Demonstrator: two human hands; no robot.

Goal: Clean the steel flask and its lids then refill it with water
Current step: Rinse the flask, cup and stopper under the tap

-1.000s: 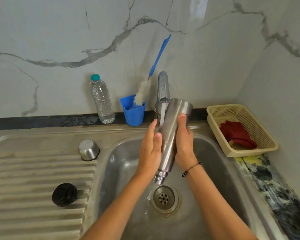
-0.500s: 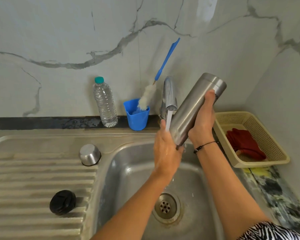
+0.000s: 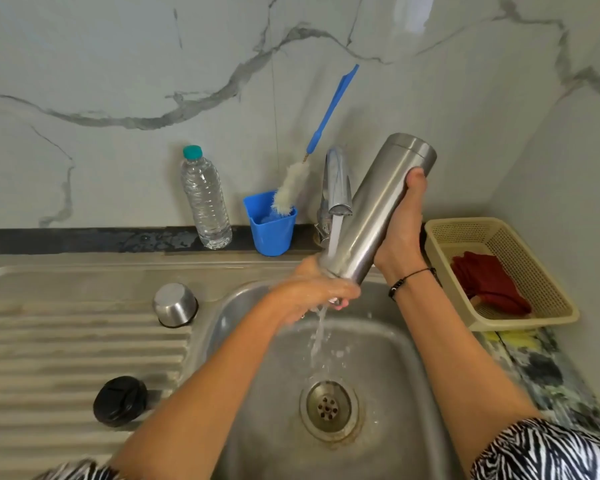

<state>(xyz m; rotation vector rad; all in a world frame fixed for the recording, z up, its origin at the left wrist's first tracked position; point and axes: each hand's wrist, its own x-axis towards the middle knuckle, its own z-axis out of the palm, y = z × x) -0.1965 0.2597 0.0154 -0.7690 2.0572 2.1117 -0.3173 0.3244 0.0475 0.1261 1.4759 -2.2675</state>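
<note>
The steel flask (image 3: 378,206) is tilted mouth-down over the sink (image 3: 388,358), its base pointing up and right. My right hand (image 3: 400,233) grips its body from the right side. My left hand (image 3: 317,292) wraps around the flask's neck at the lower end, under the running stream from the tap (image 3: 336,183). Water runs off my fingers toward the drain (image 3: 329,408). The steel cup lid (image 3: 175,304) sits upside down on the drainboard. Nearer me on the ribs lies the black inner lid (image 3: 120,400).
A blue cup (image 3: 271,230) holding a blue-handled bottle brush (image 3: 293,188) stands behind the sink beside a plastic water bottle (image 3: 205,199). A beige basket (image 3: 520,237) with a red cloth (image 3: 487,282) sits on the right counter by the wall.
The flask's base has swung up and right from near upright over the drain. My left hand has slid down from the body to the neck under the stream.
</note>
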